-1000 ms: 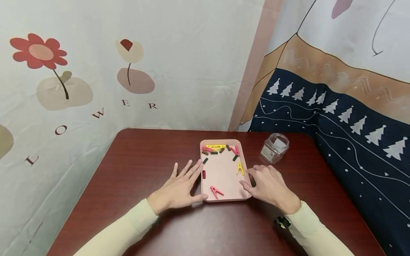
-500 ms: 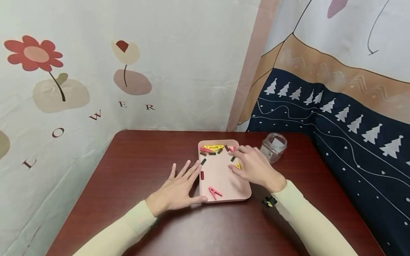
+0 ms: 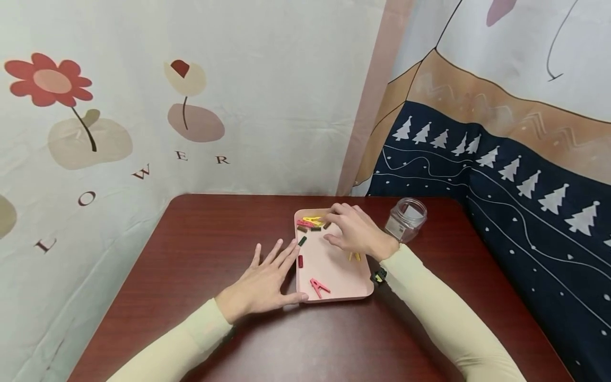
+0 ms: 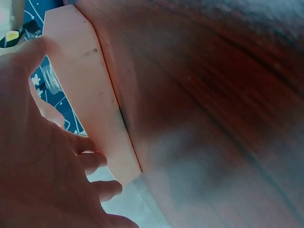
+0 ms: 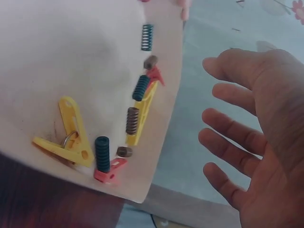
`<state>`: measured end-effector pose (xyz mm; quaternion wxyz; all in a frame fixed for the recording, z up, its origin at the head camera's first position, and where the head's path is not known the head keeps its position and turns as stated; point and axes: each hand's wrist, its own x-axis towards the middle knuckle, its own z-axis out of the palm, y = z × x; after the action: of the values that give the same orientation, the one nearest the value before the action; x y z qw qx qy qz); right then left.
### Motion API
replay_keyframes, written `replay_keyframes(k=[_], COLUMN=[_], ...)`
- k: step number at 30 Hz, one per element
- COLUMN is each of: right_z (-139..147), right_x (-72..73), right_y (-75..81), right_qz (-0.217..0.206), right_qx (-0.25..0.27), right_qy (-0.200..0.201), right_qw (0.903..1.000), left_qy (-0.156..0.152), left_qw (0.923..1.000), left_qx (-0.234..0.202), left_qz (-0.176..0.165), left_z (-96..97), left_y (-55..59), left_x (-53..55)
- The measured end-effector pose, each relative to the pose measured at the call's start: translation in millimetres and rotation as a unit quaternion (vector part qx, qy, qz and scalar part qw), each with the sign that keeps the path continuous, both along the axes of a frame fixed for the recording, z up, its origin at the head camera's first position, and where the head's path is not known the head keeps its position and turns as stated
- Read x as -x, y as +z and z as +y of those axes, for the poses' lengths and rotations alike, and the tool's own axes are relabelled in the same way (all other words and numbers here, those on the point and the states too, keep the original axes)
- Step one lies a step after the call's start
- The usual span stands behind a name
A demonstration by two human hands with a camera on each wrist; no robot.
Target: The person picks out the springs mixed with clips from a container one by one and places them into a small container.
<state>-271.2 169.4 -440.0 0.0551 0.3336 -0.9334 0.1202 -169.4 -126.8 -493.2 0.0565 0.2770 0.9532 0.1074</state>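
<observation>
My left hand (image 3: pixel 260 284) lies with fingers spread against the left side of a pink tray (image 3: pixel 336 270), its thumb at the near left corner. In the left wrist view the fingertips and thumb rest on the tray's wall (image 4: pixel 90 85). My right hand (image 3: pixel 357 232) hovers over the tray's far right part, fingers loosely bent and holding nothing. Beneath it, the right wrist view shows a yellow clothespin (image 5: pixel 73 135), a dark green spring (image 5: pixel 102 154), a pink clothespin (image 5: pixel 108 175) and a brown spring (image 5: pixel 133 121). Another pink clothespin (image 3: pixel 319 286) lies near the front.
A clear jar (image 3: pixel 406 220), without a lid, stands behind and right of the tray on the dark red table (image 3: pixel 229 233). A dark red spring (image 3: pixel 300 261) lies along the tray's left wall. Printed curtains (image 3: pixel 286 95) hang behind the table.
My right hand has moved from the tray's right rim up and leftward over its far end, covering some clothespins and springs. My left hand stays at the left side.
</observation>
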Motion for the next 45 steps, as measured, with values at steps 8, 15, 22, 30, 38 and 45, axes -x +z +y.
replay_keyframes(k=[8, 15, 22, 30, 38, 45], right_z=[-8.5, -21.1, -35.9, -45.9, -54.1, -58.1], right_x=[21.2, 34.0, 44.0, 50.9, 53.7, 56.8], right_y=[-13.3, -22.1, -32.8, -39.4, -38.2, -37.8], right_qz=[-0.019, -0.022, -0.012, -0.017, -0.012, -0.005], right_qx=[-0.001, -0.018, -0.050, -0.052, -0.072, -0.095], right_qy=[0.010, 0.015, 0.029, 0.056, 0.073, 0.078], right_qw=[0.9998, 0.9995, 0.9983, 0.9969, 0.9946, 0.9924], left_qy=[0.001, 0.004, 0.004, 0.004, 0.004, 0.002], left_qw=[1.0000, 1.0000, 0.9999, 0.9999, 0.9999, 0.9999], left_qx=[-0.004, 0.000, -0.003, -0.009, -0.007, -0.010], left_qz=[-0.002, -0.001, -0.009, -0.012, -0.010, -0.013], left_z=[-0.1, -1.1, -1.6, -0.7, -0.2, 0.8], left_y=[2.0, 3.1, 2.5, 2.3, 0.2, 0.1], left_x=[0.0, 0.0, 0.3, -0.4, -0.3, -0.6])
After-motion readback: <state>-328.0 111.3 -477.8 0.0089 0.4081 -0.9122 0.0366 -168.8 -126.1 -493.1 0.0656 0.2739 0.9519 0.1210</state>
